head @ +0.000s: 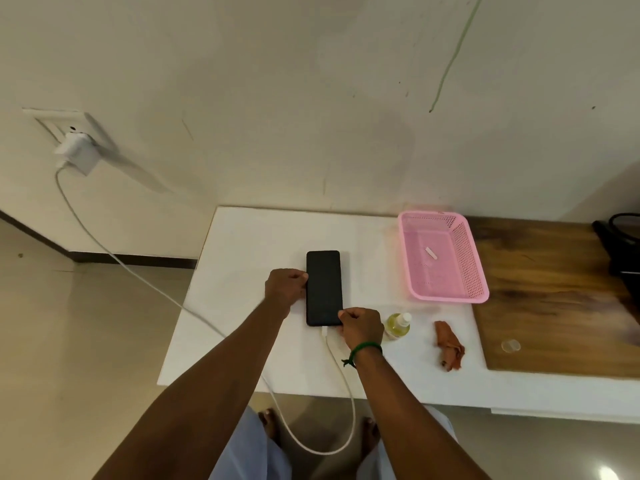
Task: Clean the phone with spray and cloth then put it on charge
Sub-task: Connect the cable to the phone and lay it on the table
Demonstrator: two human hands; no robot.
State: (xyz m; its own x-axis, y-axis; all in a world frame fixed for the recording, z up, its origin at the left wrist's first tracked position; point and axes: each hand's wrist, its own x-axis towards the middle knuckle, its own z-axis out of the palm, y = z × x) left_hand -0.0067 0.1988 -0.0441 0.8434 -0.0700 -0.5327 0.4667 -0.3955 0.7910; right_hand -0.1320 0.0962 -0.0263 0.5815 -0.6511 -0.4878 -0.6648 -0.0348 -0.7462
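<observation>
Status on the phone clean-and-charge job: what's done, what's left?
Looks done: spray bottle and cloth sit aside, untouched; cable from the wall charger is plugged into the phone. In hand: left hand and right hand grip the phone's edges, flat on the table. Left: let go. Screen is dark, so charging unconfirmed.

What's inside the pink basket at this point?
Only one small white oblong piece lies on the floor of the pink basket; what it is cannot be told. Nothing covers the rest of the floor.
</observation>
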